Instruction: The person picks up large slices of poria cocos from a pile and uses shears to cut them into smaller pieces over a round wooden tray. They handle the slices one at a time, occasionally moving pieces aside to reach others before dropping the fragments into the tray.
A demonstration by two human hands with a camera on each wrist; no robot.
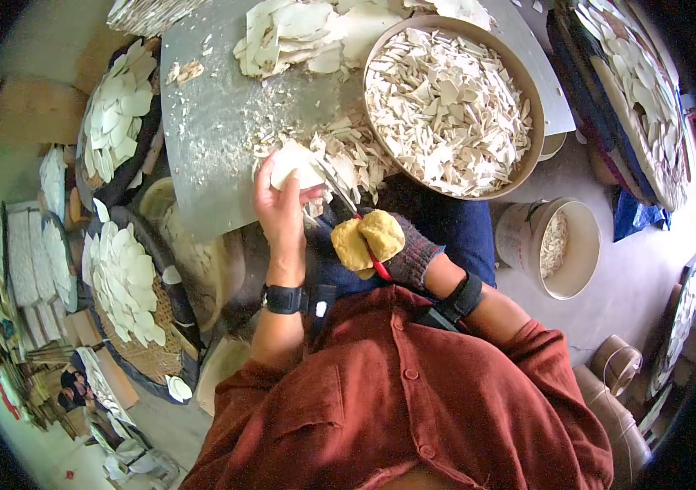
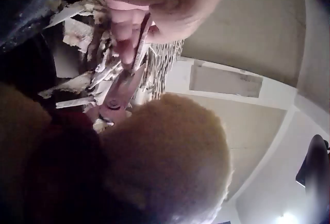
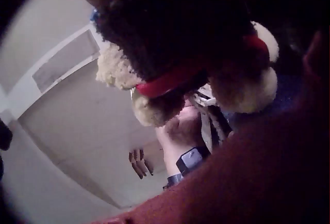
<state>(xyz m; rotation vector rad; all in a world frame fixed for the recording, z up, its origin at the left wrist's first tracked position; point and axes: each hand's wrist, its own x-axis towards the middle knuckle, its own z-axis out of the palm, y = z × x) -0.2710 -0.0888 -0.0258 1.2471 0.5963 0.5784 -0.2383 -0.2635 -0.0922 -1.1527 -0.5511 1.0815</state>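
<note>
My bare left hand (image 1: 281, 214) pinches a flat white slice (image 1: 297, 165) over the near edge of the metal table. In my right hand (image 1: 415, 255), which wears a grey knitted glove, are scissors (image 1: 340, 188) with red handles (image 3: 170, 83) wrapped in yellow foam padding (image 1: 354, 245). The scissor blades (image 2: 124, 91) point at the slice and meet its right edge, close to my left fingers. Seen from the left wrist, the slice (image 2: 141, 46) shows edge-on. My right fingers are partly hidden behind the foam. Cut white strips (image 1: 356, 147) lie beneath and beside the blades.
A large round tray (image 1: 537, 122) full of white strips stands on the metal table (image 1: 201, 155), with stacked slices (image 1: 291, 37) behind it. A white bucket (image 1: 519, 237) holding strips sits at the right. Round baskets (image 1: 172, 331) of slices stand at the left.
</note>
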